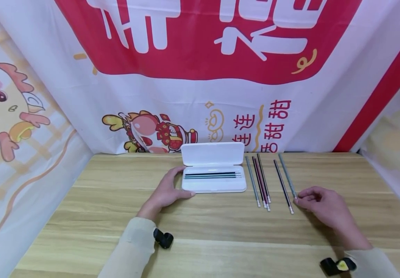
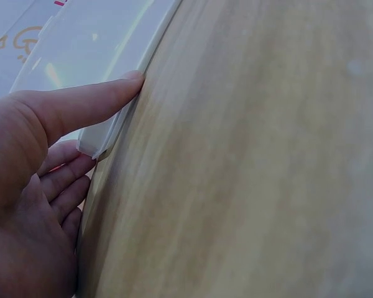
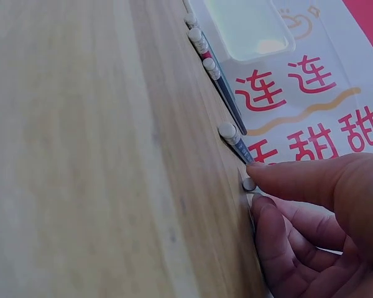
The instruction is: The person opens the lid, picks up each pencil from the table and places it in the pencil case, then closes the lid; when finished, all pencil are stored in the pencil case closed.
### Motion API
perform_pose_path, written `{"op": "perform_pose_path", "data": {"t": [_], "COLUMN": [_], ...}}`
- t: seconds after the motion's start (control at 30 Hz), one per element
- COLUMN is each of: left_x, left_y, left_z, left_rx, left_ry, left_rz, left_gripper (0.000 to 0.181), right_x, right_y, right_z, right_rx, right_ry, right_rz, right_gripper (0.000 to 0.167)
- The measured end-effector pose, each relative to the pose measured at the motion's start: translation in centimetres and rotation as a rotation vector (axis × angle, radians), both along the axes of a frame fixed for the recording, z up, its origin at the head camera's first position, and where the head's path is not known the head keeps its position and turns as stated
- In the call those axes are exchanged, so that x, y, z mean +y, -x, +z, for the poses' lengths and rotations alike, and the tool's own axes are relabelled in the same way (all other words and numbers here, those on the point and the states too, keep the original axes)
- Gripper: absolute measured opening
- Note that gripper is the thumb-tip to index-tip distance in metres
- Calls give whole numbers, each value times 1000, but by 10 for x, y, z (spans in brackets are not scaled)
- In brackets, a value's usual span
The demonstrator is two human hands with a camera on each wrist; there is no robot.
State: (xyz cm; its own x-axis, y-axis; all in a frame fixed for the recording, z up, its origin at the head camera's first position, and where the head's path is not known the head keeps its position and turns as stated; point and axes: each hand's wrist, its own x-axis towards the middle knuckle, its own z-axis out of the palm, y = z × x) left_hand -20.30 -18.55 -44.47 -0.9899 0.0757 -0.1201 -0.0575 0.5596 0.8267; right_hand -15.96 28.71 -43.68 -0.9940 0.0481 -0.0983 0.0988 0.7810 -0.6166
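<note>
A white pencil case (image 1: 214, 189) lies with its lid (image 1: 212, 153) raised, with several dark and green pencils (image 1: 210, 175) lying lengthwise inside. My left hand (image 1: 166, 190) holds the case at its left front corner. In the left wrist view the thumb (image 2: 93, 105) lies against the front edge and the other fingers are at the side. Over on the right, my right hand (image 1: 323, 206) pinches the eraser end of a grey-blue pencil (image 1: 287, 175) between thumb and fingers. Just left of it lies a dark pencil (image 1: 283, 186), apart from the hand.
Between the case and the dark pencil lie a grey-blue pencil (image 1: 253, 181) and several dark and maroon pencils (image 1: 260, 181), eraser ends towards me. Behind the wooden table (image 1: 221, 227) hangs a printed cloth (image 1: 161, 92); cloth also hangs at both sides.
</note>
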Motion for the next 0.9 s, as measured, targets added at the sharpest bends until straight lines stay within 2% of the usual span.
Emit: {"op": "perform_pose_path", "data": {"t": [0.3, 0.9], "left_x": [1, 1], "left_y": [0, 0], "left_z": [1, 1], "left_rx": [0, -1], "left_ry": [-5, -5], "left_rz": [-2, 1], "left_gripper": [93, 93], "right_x": [-3, -3], "right_y": [-2, 1], "right_z": [0, -3], "right_rx": [29, 24], "right_ry": [-22, -52], "right_rz": [6, -36], "right_gripper": [35, 32]}}
